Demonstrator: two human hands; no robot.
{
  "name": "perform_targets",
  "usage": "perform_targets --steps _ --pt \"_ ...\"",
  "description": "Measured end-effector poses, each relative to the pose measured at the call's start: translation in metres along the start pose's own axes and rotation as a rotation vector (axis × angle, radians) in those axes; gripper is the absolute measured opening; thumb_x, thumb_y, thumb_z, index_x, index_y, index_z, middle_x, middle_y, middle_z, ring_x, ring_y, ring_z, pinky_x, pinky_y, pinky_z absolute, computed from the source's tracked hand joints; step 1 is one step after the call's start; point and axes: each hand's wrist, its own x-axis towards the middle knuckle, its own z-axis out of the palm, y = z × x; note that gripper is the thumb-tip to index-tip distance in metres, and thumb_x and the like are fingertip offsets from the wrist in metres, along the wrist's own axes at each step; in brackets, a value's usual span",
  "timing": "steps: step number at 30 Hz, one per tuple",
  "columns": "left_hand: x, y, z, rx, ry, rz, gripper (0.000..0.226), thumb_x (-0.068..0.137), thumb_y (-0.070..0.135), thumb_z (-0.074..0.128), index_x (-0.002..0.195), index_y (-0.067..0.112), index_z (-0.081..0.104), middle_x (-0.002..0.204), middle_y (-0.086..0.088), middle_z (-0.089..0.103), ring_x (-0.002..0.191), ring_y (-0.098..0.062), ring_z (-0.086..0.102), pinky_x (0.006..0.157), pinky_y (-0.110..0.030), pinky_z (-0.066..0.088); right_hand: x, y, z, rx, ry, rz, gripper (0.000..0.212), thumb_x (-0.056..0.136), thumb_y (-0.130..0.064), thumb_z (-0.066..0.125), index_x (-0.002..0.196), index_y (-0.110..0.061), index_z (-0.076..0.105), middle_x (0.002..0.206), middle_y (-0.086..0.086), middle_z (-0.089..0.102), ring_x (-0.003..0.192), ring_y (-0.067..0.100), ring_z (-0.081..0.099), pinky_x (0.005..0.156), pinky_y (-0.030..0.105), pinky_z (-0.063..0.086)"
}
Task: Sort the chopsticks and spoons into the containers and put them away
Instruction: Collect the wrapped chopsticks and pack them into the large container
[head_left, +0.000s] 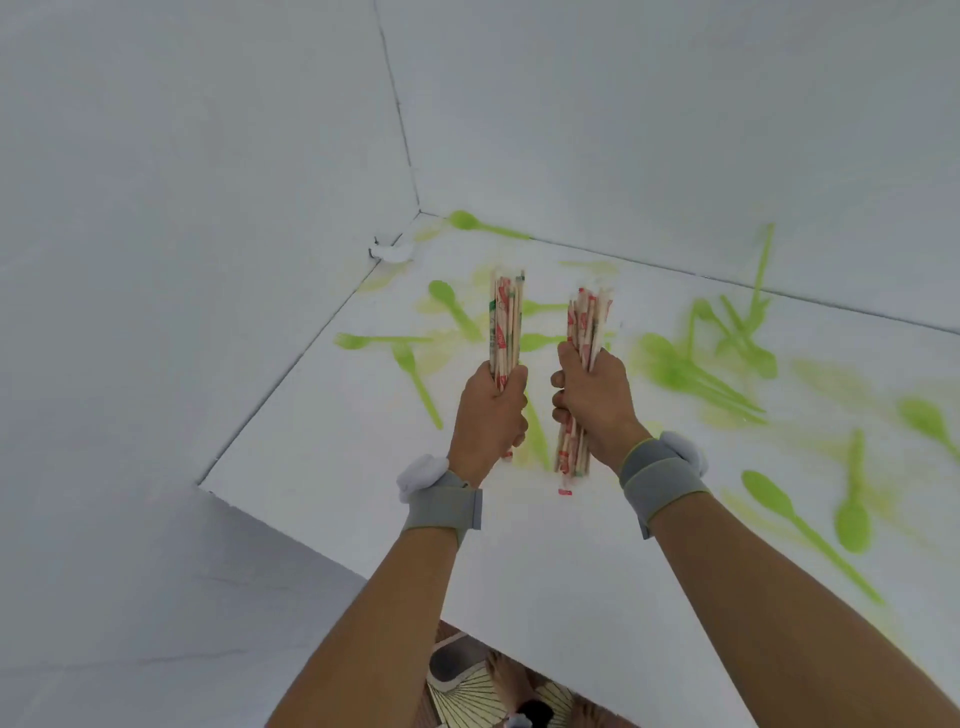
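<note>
My left hand (491, 410) grips a bundle of wrapped chopsticks (505, 317), held upright above the white table (332, 447). Close beside it, my right hand (592, 395) grips a second bundle of wrapped chopsticks (587, 322), whose lower ends stand near the table top. Several green plastic spoons lie scattered on the table: one near the far corner (467, 221), one behind my left hand (452, 306), a heap at the right (696, 374), and two at the near right (852, 514). A green fork (415, 379) lies left of my hands. No containers are in view.
White walls (208, 208) close the table in at the left and back, meeting at the far corner. The table's near edge runs diagonally below my forearms. Below it a patterned floor and a shoe (457, 660) show.
</note>
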Motion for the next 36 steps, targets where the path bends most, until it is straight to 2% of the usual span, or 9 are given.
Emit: perform_targets --steps 4,10,12,14,19,23,30,36 --pt "0.001 0.019 0.056 -0.018 -0.165 0.014 0.020 0.104 0.030 0.051 0.092 0.015 0.045 0.073 -0.009 0.040 0.047 -0.021 0.036 0.044 -0.029 0.036 -0.013 -0.015 -0.060 0.094 0.126 -0.009 0.019 0.105 -0.030 0.053 0.095 -0.015 0.048 0.066 0.004 0.042 0.045 0.014 0.034 0.042 0.025 0.033" --pt "-0.026 0.036 0.159 0.001 -0.415 0.064 0.020 0.104 0.030 0.053 0.093 0.014 0.048 0.067 -0.004 0.041 0.044 -0.019 0.039 0.044 -0.029 0.038 -0.049 -0.029 -0.169 0.188 0.329 -0.054 0.022 0.103 -0.026 0.055 0.086 -0.017 0.046 0.061 0.001 0.038 0.046 0.014 0.029 0.041 0.025 0.029" --pt "-0.049 0.039 0.201 0.006 -0.517 0.073 0.020 0.104 0.030 0.053 0.094 0.013 0.048 0.067 -0.003 0.041 0.043 -0.019 0.038 0.044 -0.029 0.038 -0.072 -0.028 -0.215 0.220 0.413 -0.077 0.023 0.102 -0.023 0.056 0.084 -0.017 0.044 0.060 0.000 0.037 0.045 0.014 0.029 0.041 0.025 0.028" --pt "-0.059 0.036 0.220 0.003 -0.550 0.077 0.020 0.104 0.030 0.053 0.094 0.013 0.048 0.066 -0.003 0.041 0.043 -0.018 0.038 0.044 -0.029 0.037 -0.085 -0.027 -0.234 0.225 0.447 -0.071 0.023 0.102 -0.021 0.057 0.083 -0.017 0.043 0.059 0.000 0.036 0.044 0.014 0.029 0.040 0.024 0.028" --pt "-0.139 0.030 0.314 0.035 -0.744 0.100 0.020 0.104 0.030 0.053 0.097 0.013 0.048 0.068 -0.005 0.041 0.043 -0.019 0.038 0.044 -0.029 0.036 -0.158 -0.017 -0.339 0.303 0.621 -0.098 0.023 0.102 -0.018 0.057 0.082 -0.017 0.044 0.059 -0.001 0.036 0.043 0.013 0.028 0.039 0.023 0.027" --pt "-0.207 0.023 0.378 0.050 -0.841 0.094 0.019 0.104 0.029 0.053 0.097 0.012 0.049 0.071 -0.008 0.041 0.044 -0.020 0.038 0.043 -0.029 0.036 -0.218 -0.004 -0.415 0.346 0.721 -0.097 0.021 0.101 -0.016 0.057 0.084 -0.017 0.044 0.059 0.000 0.034 0.043 0.013 0.028 0.039 0.023 0.027" --pt "-0.307 0.008 0.485 0.064 -0.998 0.070 0.020 0.103 0.030 0.056 0.089 0.016 0.048 0.066 -0.003 0.042 0.045 -0.021 0.038 0.045 -0.030 0.038 -0.313 0.026 -0.538 0.350 0.822 -0.062 0.018 0.100 -0.020 0.057 0.086 -0.016 0.045 0.061 -0.001 0.037 0.044 0.013 0.031 0.041 0.025 0.031" --pt "-0.359 0.005 0.603 0.060 -1.053 0.044 0.019 0.103 0.028 0.056 0.090 0.015 0.049 0.065 -0.002 0.043 0.043 -0.021 0.040 0.044 -0.030 0.039 -0.355 0.041 -0.660 0.322 0.928 -0.060 0.014 0.100 -0.021 0.057 0.093 -0.013 0.048 0.063 0.000 0.039 0.045 0.013 0.034 0.042 0.026 0.035"
